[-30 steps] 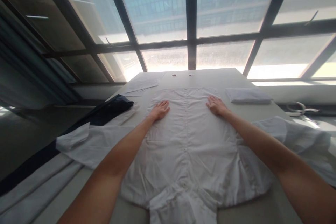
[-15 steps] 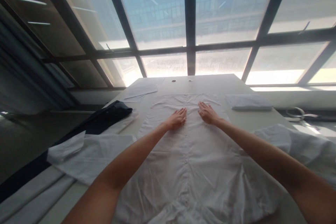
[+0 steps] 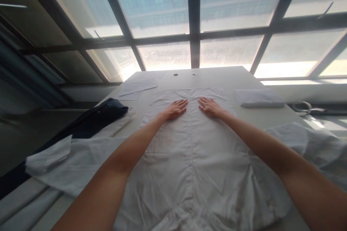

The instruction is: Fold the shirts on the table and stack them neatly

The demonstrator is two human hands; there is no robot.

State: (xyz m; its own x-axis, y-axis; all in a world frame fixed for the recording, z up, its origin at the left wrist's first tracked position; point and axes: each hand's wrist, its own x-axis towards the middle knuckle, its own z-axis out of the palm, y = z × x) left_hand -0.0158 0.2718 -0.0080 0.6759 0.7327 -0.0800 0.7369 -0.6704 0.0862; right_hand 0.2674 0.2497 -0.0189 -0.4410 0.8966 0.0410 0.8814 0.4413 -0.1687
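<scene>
The white shirt (image 3: 211, 162) lies under the left hand (image 3: 176, 109) and right hand (image 3: 209, 107), running long from just ahead of them to well behind. Both are flat, fingers loose, 1 each side of the buttons (image 3: 189, 164), left nearer.

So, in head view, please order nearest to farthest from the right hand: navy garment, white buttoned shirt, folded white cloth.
1. White buttoned shirt, under the right hand.
2. Folded white cloth, to its right.
3. Navy garment, far left.

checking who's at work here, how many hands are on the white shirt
2: left hand and right hand, lying on the white shirt, one each side of its button line.
</scene>
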